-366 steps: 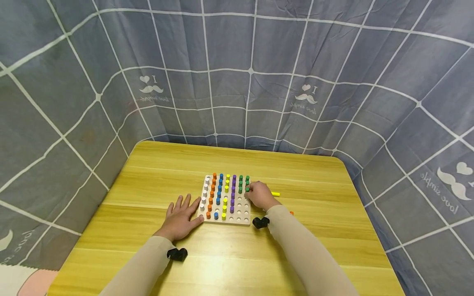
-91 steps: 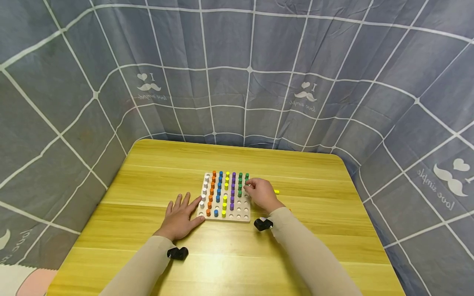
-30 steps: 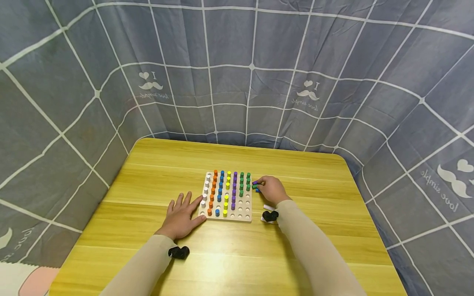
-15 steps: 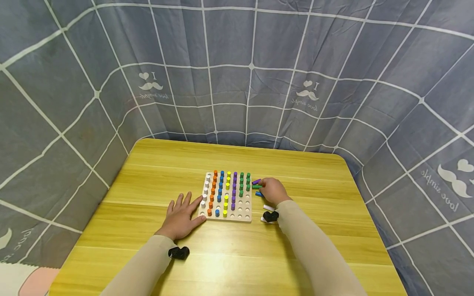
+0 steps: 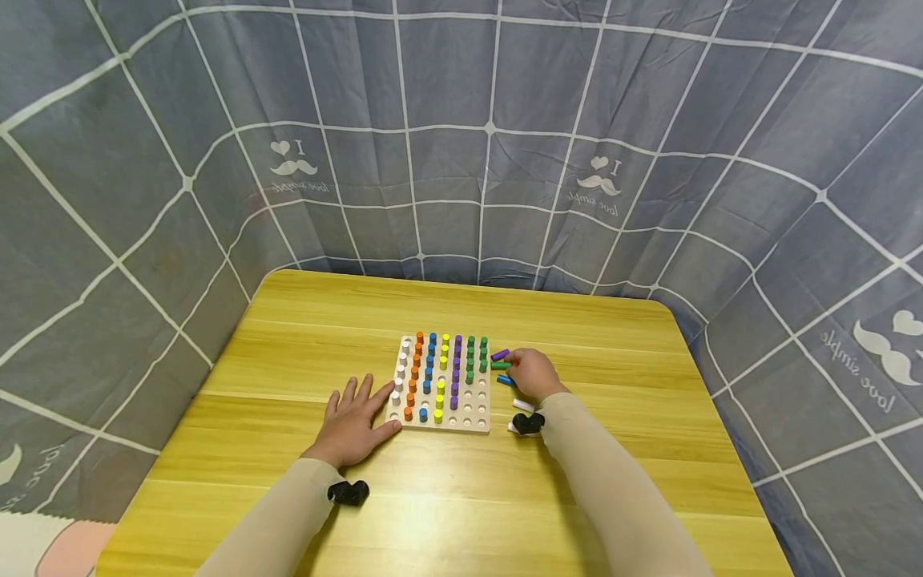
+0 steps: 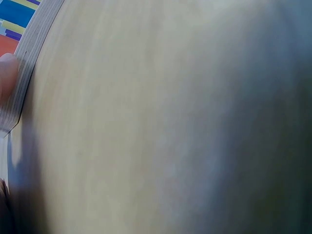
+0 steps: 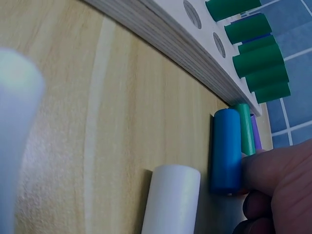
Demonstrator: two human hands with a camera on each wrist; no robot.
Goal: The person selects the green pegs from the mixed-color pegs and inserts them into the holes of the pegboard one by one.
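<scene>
With the left hand (image 5: 351, 425) flat and relaxed at the peg board's (image 5: 441, 423) 7 o'clock corner, the right hand (image 5: 532, 375) curls onto loose pegs at the board's 3 o'clock, seemingly pinching the green peg (image 5: 500, 365), which next needs standing upright over a free hole.

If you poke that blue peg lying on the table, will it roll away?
Probably yes: the blue peg is a smooth round cylinder lying on its side on the flat table. It looks stiff and likely light. The right hand's fingers touch its end, which may stop it.
</scene>
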